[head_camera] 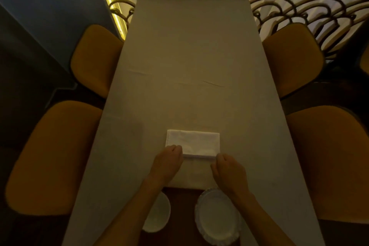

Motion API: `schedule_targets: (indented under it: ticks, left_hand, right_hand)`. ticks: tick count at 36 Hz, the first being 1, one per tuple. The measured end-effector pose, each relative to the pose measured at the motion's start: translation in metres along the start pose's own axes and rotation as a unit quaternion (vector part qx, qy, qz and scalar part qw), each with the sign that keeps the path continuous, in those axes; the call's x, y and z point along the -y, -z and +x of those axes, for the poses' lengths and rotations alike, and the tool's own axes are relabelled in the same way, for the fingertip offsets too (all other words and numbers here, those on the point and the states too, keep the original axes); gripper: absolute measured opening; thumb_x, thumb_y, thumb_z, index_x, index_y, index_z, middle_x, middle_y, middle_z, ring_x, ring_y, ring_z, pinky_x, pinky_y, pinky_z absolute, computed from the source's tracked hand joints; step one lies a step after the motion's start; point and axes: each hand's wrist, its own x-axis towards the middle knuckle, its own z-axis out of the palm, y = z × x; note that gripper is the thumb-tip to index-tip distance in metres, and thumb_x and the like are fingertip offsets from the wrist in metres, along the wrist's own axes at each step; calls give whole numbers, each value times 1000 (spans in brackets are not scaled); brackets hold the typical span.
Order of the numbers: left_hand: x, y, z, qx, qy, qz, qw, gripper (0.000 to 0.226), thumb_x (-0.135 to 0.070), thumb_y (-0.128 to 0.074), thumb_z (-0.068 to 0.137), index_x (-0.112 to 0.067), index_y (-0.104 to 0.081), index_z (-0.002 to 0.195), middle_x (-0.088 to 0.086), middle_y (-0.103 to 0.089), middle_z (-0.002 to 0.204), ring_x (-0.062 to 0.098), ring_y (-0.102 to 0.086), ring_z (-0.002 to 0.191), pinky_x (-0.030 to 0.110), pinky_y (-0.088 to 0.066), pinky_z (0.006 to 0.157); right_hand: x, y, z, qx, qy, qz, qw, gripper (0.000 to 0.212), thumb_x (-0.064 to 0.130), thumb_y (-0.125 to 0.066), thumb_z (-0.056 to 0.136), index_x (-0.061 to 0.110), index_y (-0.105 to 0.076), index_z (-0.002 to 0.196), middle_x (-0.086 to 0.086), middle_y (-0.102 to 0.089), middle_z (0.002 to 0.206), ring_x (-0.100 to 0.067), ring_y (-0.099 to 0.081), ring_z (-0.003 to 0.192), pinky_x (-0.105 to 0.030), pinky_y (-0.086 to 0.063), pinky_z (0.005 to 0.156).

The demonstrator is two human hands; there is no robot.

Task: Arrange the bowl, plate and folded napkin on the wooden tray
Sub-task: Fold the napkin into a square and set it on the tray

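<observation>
Folded napkin (192,144): white cloth, flat rectangle, layered edges visible along its near side. Long axis runs left to right across the table (191,56), which is covered in a plain pale cloth with faint creases.

Left hand (168,161): fingers curled, pinching the napkin's near left corner.

Right hand (227,170): fingers curled at the near right corner; they appear to grip the layered edge, though contact is hard to confirm in the dim light.

Wooden tray (180,201): dark brown, behind both hands, towards the wrists.

Bowl (157,215): white, round, smooth; on the tray under the left forearm.

Plate (217,219): white, round, scalloped rim; on the tray under the right forearm, apart from the bowl.

Chairs (54,158): mustard upholstery, rounded, flanking the table.
</observation>
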Motion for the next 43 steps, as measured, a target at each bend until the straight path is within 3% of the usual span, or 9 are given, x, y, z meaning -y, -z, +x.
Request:
schedule_targets:
  ticks: [5,10,16,25,32,39,43]
  left_hand:
    - [7,-2,45,-7,-24,-47,999,23,-26,-41,96,-14,-55,84,6,-60,89,23,-56,79,42,-51,68]
    - [14,-7,86,5,-39,-48,998,17,-31,-51,92,-18,-61,98,6,-60,98,25,-56,93,36,-47,74]
    - [15,-22,118,68,-88,30,993,46,-41,-58,86,-22,-51,127,3,-52,129,25,-43,121,41,-40,97]
    - [18,-36,139,81,-90,21,992,34,-37,-67,78,-18,-58,104,6,-54,116,27,-44,114,38,-37,91]
    - [11,-34,148,126,-63,-8,990,31,-38,-66,78,-17,-56,99,8,-56,111,27,-48,108,37,-39,89]
    - [14,-32,149,119,-61,-45,990,26,-34,-68,77,-19,-59,97,6,-59,106,25,-52,101,34,-40,83]
    - [18,-36,147,94,-58,-86,990,22,-30,-71,73,-20,-62,90,2,-59,91,25,-55,92,33,-41,77]
  right_hand:
    - [-5,-10,31,-7,-19,22,1000,23,28,-51,89,19,-45,69,-3,-53,70,-24,-52,58,-32,-36,49]
    - [-10,-22,54,22,-39,32,998,24,31,-41,94,19,-46,75,-2,-55,77,-21,-52,65,-33,-42,55]
    - [-14,-38,67,33,-60,44,997,24,40,-46,93,19,-51,82,-1,-57,84,-20,-54,71,-35,-49,59]
    - [-17,-53,63,41,-133,88,986,26,45,-49,92,18,-48,91,-3,-56,97,-23,-56,85,-31,-42,63]
    - [-19,-54,67,42,-202,145,968,40,53,-57,85,17,-46,100,-5,-56,104,-25,-57,92,-38,-50,67]
    - [-22,-52,80,124,-246,191,942,42,49,-61,85,11,-57,103,-12,-61,109,-30,-59,101,-38,-48,77]
    - [-27,-49,85,145,-263,204,932,35,49,-64,83,17,-56,94,-11,-65,105,-30,-61,98,-35,-44,74]
